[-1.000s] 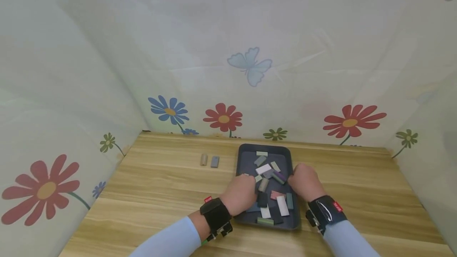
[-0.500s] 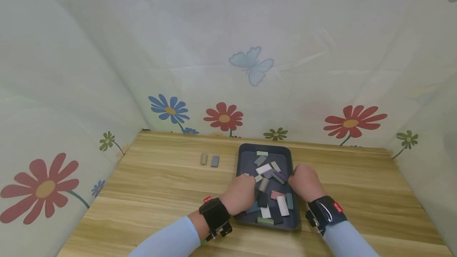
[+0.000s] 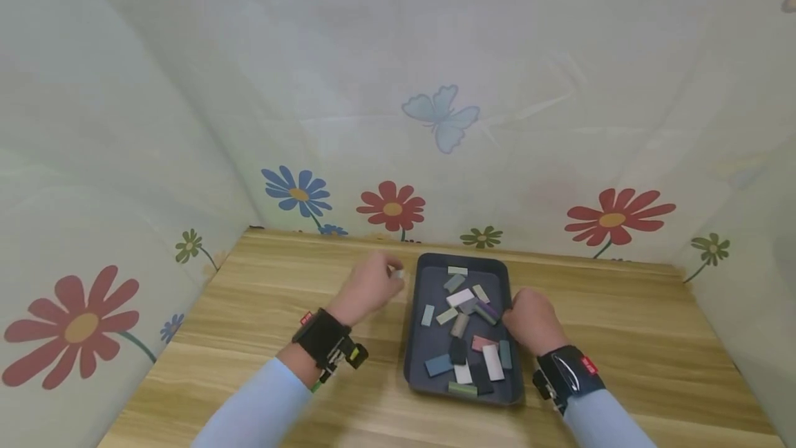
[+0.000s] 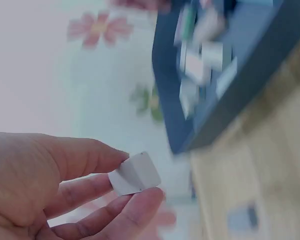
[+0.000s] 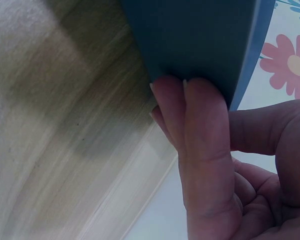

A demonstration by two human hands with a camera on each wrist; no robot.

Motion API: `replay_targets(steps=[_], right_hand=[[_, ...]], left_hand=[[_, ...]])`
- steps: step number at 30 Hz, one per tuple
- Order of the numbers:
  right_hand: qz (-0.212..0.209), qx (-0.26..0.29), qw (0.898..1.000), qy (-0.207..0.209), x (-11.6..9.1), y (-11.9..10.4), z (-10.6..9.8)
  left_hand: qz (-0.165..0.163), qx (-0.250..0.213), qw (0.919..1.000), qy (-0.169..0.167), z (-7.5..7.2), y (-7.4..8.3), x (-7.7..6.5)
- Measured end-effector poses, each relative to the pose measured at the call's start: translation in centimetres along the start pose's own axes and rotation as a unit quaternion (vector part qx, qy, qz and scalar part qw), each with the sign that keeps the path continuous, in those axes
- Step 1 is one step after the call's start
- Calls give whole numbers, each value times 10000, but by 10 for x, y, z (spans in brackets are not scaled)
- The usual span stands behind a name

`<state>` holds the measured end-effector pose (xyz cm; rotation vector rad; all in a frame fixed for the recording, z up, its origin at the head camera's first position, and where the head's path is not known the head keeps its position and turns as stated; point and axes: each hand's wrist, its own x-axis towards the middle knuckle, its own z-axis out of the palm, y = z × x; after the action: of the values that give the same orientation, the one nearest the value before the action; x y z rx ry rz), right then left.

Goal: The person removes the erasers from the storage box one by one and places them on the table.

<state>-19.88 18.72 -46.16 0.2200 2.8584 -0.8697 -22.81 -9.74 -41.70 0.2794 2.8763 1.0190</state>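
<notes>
My left hand [image 3: 365, 289] is over the table just left of the dark tray. It pinches a small white block [image 4: 136, 175] between thumb and fingertips, and in the head view the block shows as a pale bit at the fingertips. My right hand [image 3: 533, 318] grips the right wall of the dark tray [image 3: 433, 341], with fingers [image 5: 206, 125] against its outer side and the thumb reaching over the rim. Several small blocks lie scattered in the tray, among them a blue block [image 3: 439, 365], a pink block [image 3: 484, 343] and a purple-green block [image 3: 486, 312].
A blurred blue-grey block [image 4: 241, 219] lies on the wooden table [image 3: 249, 337] outside the tray; my left hand hides that spot in the head view. A flower-printed curtain [image 3: 348, 123] rises behind the table and at both sides.
My left hand has lifted out of the tray and moved left and away from me with the white block. Tray blocks it covered now show. My right hand stays on the tray wall.
</notes>
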Motion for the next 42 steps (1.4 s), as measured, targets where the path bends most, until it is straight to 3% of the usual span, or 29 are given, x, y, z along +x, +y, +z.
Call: replay_targets(steps=[3,6,10,13,25,42], right_hand=[[36,3,10000,-18,0,1,1],[155,9,9998,-104,0,1,2],[235,8,9996,-167,0,3,2],[162,-25,9998,-85,0,7,3],[156,-24,9999,-20,1,5,3],[127,-65,9999,-2,4,3,4]], left_hand=[[-123,-275,9992,269,-21,-23,10],[-273,-282,9976,571,-33,-50,21],[-536,87,9952,814,-34,-79,30],[-732,260,9935,829,-29,-92,34],[-1093,711,9891,683,-19,-101,40],[-1100,1233,9843,627,-14,-111,42]])
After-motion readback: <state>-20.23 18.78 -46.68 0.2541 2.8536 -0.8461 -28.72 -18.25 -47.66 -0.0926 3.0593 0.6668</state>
